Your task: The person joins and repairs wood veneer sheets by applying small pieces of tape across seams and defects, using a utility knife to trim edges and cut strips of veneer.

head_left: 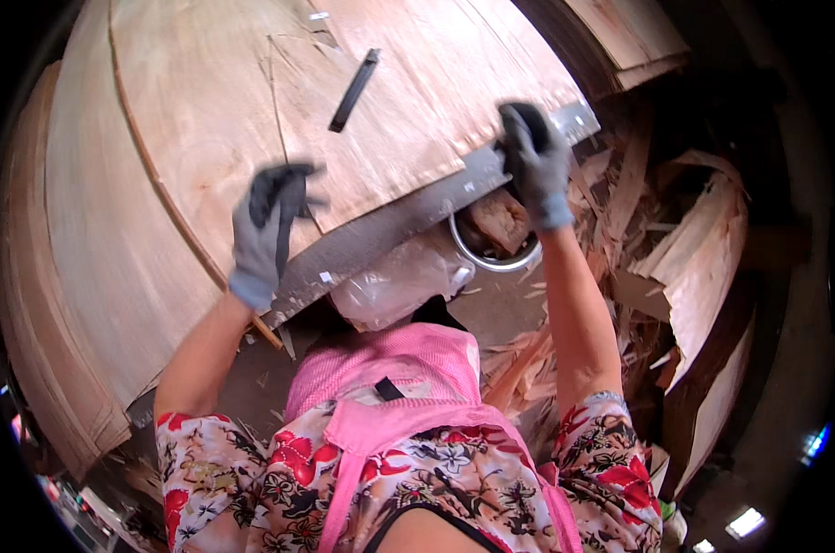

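Observation:
Both my hands wear grey gloves with dark palms. My left hand (pixel 272 221), slightly blurred, is over the wood veneer sheets (pixel 201 111), its fingers apart and nothing seen in them. Near the front right corner, my right hand (pixel 533 157) is over the sheet's edge and the grey metal strip (pixel 380 238), its fingers bent and smeared. Whether it touches or grips the edge I cannot tell. Between and beyond my hands, a slim black tool (pixel 355 90), perhaps a box cutter, lies on the veneer. A split runs through the sheet near my left hand.
Below the strip are a clear plastic bag (pixel 394 286) and a round metal-rimmed container (pixel 500 265) with a brown block (pixel 498 221) inside. Torn veneer scraps (pixel 519 369) litter the floor. Curled veneer pieces (pixel 698 249) stand at the right, more sheets (pixel 634 37) at the far right.

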Action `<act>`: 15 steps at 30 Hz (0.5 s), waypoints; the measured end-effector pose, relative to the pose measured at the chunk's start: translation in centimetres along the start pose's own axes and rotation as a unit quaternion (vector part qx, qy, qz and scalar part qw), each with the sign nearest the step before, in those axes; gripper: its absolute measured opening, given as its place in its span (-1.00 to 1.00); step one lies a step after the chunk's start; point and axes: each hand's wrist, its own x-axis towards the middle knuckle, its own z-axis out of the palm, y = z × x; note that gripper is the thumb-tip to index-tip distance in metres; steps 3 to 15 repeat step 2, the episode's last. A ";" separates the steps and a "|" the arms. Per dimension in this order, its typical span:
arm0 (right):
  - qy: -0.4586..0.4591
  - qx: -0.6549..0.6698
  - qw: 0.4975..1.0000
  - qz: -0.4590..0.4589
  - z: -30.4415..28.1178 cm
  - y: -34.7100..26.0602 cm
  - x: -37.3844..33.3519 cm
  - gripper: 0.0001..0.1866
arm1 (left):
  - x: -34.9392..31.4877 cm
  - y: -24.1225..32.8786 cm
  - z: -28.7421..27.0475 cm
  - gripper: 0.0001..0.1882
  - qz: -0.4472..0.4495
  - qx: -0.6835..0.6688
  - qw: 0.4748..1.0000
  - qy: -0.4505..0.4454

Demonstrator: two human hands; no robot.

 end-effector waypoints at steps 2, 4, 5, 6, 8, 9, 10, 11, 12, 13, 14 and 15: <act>0.011 -0.015 1.000 0.002 -4.5 0.6 -2.2 -0.79 | -1.7 -1.4 0.0 -0.64 -0.046 0.052 0.996 -0.054; 0.011 -0.015 1.000 0.002 -4.5 0.6 -2.2 -0.79 | -1.7 -1.4 0.0 -0.64 -0.046 0.052 0.996 -0.054; 0.011 -0.015 1.000 0.002 -4.5 0.6 -2.2 -0.79 | -1.7 -1.4 0.0 -0.64 -0.046 0.052 0.996 -0.054; 0.011 -0.015 1.000 0.002 -4.5 0.6 -2.2 -0.79 | -1.7 -1.4 0.0 -0.64 -0.046 0.052 0.996 -0.054; 0.011 -0.015 1.000 0.002 -4.5 0.6 -2.2 -0.79 | -1.7 -1.4 0.0 -0.64 -0.046 0.052 0.996 -0.054; 0.011 -0.015 1.000 0.002 -4.5 0.6 -2.2 -0.79 | -1.7 -1.4 0.0 -0.64 -0.046 0.052 0.996 -0.054; 0.011 -0.015 1.000 0.002 -4.5 0.6 -2.2 -0.79 | -1.7 -1.4 0.0 -0.64 -0.046 0.052 0.996 -0.054; 0.011 -0.015 1.000 0.002 -4.5 0.6 -2.2 -0.79 | -1.7 -1.4 0.0 -0.64 -0.046 0.052 0.996 -0.054; 0.011 -0.015 1.000 0.002 -4.5 0.6 -2.2 -0.79 | -1.7 -1.4 0.0 -0.64 -0.046 0.052 0.996 -0.054; 0.011 -0.015 1.000 0.002 -4.5 0.6 -2.2 -0.79 | -1.7 -1.4 0.0 -0.64 -0.046 0.052 0.996 -0.054; 0.011 -0.015 1.000 0.002 -4.5 0.6 -2.2 -0.79 | -1.7 -1.4 0.0 -0.64 -0.046 0.052 0.996 -0.054; 0.011 -0.015 1.000 0.002 -4.5 0.6 -2.2 -0.79 | -1.7 -1.4 0.0 -0.64 -0.046 0.052 0.996 -0.054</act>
